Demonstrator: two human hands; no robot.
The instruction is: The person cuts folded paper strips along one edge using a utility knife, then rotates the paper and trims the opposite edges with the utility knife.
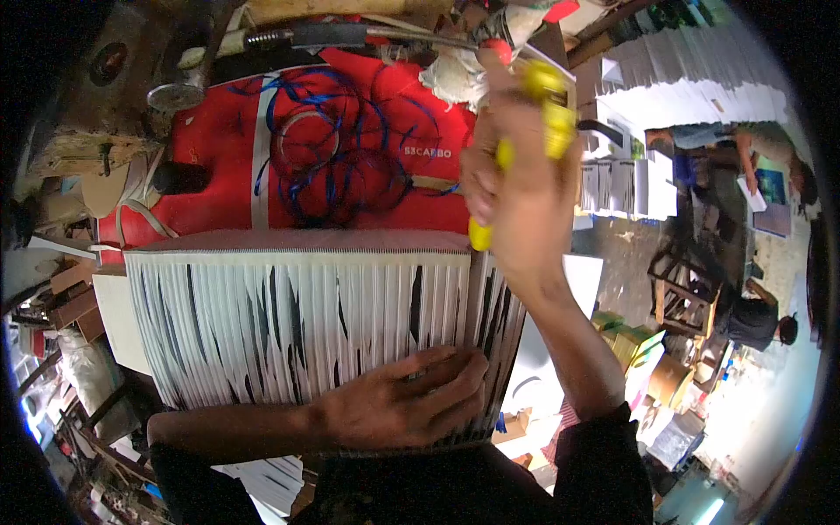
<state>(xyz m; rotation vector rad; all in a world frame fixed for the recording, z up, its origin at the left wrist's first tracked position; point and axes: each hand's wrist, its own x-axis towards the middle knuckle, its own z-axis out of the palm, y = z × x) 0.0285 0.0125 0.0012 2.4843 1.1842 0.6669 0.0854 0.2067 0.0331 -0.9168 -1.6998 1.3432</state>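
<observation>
A long row of white paper booklets (236,324) stands pressed together in front of me, with dark gaps between some of the sheets. My left hand (402,398) lies across the near side of this row, its slightly bent fingers resting on the paper towards the right end. Above the row's right end, my right hand (525,188) is closed around a yellow-handled tool (549,105), both smeared by motion. Yellow also shows below the fist, close to the paper edge. The tool's kind and its working end are not clear.
A red surface (219,192) behind the booklets carries tangled blue strapping (341,166). At the far left is a metal-and-wood machine (109,96). Paper stacks (621,184) and a wooden stool (682,293) stand to the right, with other people (761,319) beyond.
</observation>
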